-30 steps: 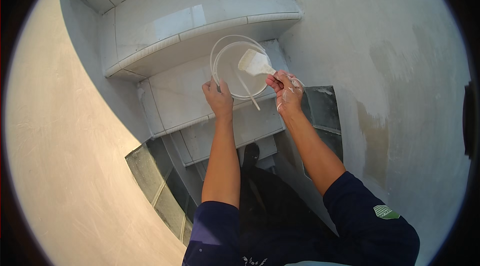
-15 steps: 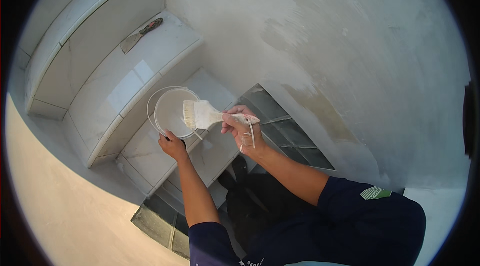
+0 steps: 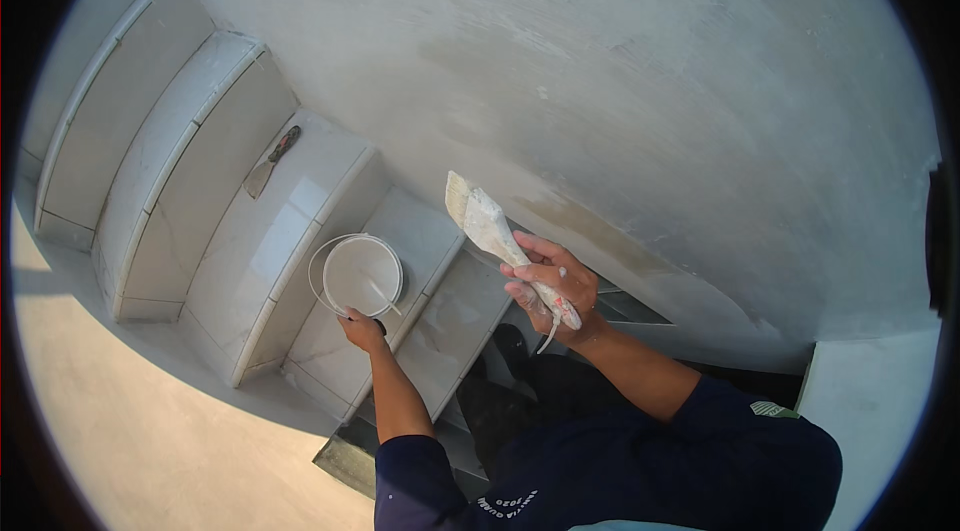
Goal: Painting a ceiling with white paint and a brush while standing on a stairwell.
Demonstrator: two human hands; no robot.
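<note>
A wide, flat paintbrush (image 3: 487,223) crusted with white is gripped by its handle in my right hand (image 3: 560,283). Its pale bristles point up and left, in front of the wall. White smears mark my right fingers, and a thin loop hangs from the handle's end. My left hand (image 3: 362,329) is closed on the near rim of a round white bucket (image 3: 400,276), with a small dark piece beside the fingers. Inside the bucket leans a thin pale stick (image 3: 381,293); how much it contains I cannot tell. The bucket's wire handle curves out on its left side.
Curved tiled stairs (image 3: 240,261) climb to the upper left. A putty knife (image 3: 271,163) with a dark handle lies on a step above the bucket. The plastered wall (image 3: 600,81) on the right has damp-looking darker patches. A low beige wall (image 3: 150,411) edges the stairs at left.
My right hand has carried the brush away from over the bucket, rightward and toward the wall, tilting its bristles upward. My left hand still holds the bucket; the view has shifted.
</note>
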